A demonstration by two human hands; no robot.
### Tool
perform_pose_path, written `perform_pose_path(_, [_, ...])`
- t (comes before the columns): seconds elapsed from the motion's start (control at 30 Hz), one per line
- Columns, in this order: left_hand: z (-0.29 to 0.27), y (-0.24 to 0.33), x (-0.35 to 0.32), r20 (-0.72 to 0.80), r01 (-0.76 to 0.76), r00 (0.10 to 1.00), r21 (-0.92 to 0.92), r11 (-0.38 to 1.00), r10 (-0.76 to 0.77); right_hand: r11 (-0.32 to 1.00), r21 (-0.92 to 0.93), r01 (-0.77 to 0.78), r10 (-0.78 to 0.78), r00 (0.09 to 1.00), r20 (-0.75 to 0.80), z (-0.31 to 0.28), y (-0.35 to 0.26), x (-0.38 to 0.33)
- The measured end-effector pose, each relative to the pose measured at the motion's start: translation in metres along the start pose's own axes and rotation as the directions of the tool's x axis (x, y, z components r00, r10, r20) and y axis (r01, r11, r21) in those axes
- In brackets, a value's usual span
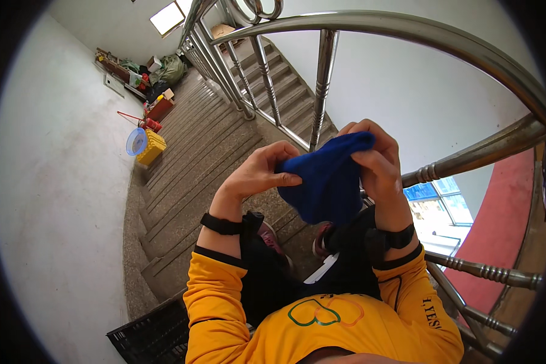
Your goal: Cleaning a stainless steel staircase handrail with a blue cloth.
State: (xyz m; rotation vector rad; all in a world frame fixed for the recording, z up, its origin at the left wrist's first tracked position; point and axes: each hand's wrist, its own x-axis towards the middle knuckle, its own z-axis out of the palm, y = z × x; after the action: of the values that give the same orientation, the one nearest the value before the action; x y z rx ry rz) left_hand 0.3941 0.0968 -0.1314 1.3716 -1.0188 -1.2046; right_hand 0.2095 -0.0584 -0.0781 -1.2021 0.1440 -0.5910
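Observation:
A dark blue cloth (324, 185) is stretched between my two hands in front of my body, its lower part hanging loose above my knees. My left hand (264, 170) pinches its left edge between thumb and fingers. At its upper right corner, my right hand (379, 155) grips the fabric, the thumb in front and the fingers curled behind. The cloth is folded or bunched, so its full shape does not show. Both wrists carry black straps, and yellow sleeves end near my elbows.
Stone stairs (194, 164) run down ahead, with a steel railing (321, 85) on the right. By the left wall stand a yellow crate (151, 147), a blue basin (136, 142) and a fire extinguisher (153, 125). Bags (168, 70) are heaped farther down. A black slatted basket (148, 333) sits at lower left.

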Motion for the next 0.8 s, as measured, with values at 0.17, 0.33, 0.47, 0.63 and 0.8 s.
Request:
perform_pose_path(0.17, [-0.008,0.010,-0.009,-0.043,0.021,0.999,-0.148,0.989,-0.028,0.991,0.123,0.057,-0.051,0.998,-0.047,-0.004,0.004,0.001])
perform_pose_path(0.33, [-0.024,0.007,-0.013,-0.282,-0.115,0.954,-0.020,0.993,0.105,0.914,-0.399,0.068,-0.145,0.975,-0.166,-0.012,0.021,0.002])
perform_pose_path(0.47, [-0.028,0.005,-0.013,-0.422,-0.090,0.894,0.155,0.984,0.149,0.873,-0.480,0.087,-0.201,0.961,-0.191,-0.009,0.028,0.006])
perform_pose_path(0.63, [-0.012,0.014,-0.012,-0.401,-0.061,0.888,0.377,0.924,0.223,0.839,-0.537,0.091,-0.199,0.969,-0.147,-0.012,0.028,0.007])
perform_pose_path(0.8, [-0.013,0.006,-0.010,-0.219,-0.087,0.927,0.665,0.742,0.305,0.876,-0.452,0.169,-0.237,0.966,-0.099,-0.007,0.026,0.007])
